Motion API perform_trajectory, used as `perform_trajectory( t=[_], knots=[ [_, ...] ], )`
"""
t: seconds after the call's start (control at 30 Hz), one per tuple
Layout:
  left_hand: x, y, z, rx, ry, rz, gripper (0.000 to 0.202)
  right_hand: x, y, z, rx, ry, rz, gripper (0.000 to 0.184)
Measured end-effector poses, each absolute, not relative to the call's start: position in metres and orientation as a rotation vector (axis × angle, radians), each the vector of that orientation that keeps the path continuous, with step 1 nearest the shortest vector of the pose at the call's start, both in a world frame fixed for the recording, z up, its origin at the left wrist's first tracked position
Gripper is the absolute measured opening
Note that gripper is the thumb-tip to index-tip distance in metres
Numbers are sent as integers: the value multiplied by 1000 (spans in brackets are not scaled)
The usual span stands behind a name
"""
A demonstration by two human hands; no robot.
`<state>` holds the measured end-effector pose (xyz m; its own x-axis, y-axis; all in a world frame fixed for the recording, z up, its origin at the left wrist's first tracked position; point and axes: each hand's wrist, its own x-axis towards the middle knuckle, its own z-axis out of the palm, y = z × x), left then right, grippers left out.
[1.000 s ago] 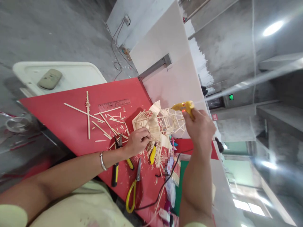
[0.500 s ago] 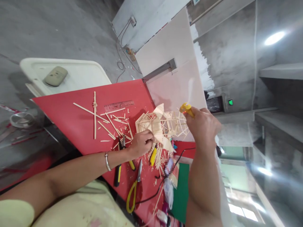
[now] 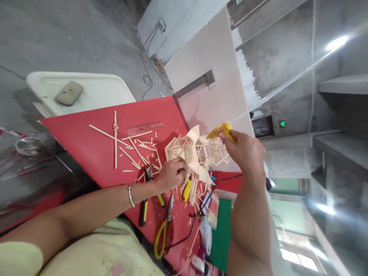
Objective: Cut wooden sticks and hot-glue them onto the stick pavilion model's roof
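A model built of thin wooden sticks (image 3: 202, 151) lies along the red table's far side, with open lattice frames and slatted, roof-like panels. My left hand (image 3: 174, 172), fingers curled, is closed against its near side; the fingertips are partly hidden. In my right hand (image 3: 247, 149) is a yellow hot glue gun (image 3: 221, 131), held over the model with its nozzle pointing left. A long clear glue stick (image 3: 276, 92) runs out from its back to the upper right. Below my left hand lies a yellow-handled tool (image 3: 187, 190) beside a heap of sticks (image 3: 197, 193).
Scissors (image 3: 163, 230) and pliers (image 3: 143, 207) lie near the table's front edge. Cut sticks (image 3: 138, 153) and a clear ruler (image 3: 145, 127) spread over the red tabletop (image 3: 83, 153). A black cord (image 3: 186, 235) crosses the right part. A white plastic stool (image 3: 97, 90) stands beyond.
My right hand has turned the glue gun so its nozzle points left over the model, and its glue stick now shows to the upper right. The left hand stays in place.
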<state>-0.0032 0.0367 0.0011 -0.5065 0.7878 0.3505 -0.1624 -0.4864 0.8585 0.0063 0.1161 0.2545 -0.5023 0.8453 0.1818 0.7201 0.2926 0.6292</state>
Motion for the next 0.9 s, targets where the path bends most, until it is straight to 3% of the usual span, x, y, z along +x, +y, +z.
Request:
perform_trajectory(
  t=[0.27,0.47,0.73,0.9],
  knots=[
    [-1,39,-1,1028,1079,2010,27,-3,147,230,1325,2393,858,42],
    [-2,38,-2,1050,1031,2017,26,-7,142,243,1349,2416,644,52],
    [0,39,-3,1043,1033,2010,25,-10,147,240,1341,2368,920,44],
    [-2,39,-3,1063,1040,1979,23,-13,150,254,1339,2335,610,50]
  ],
)
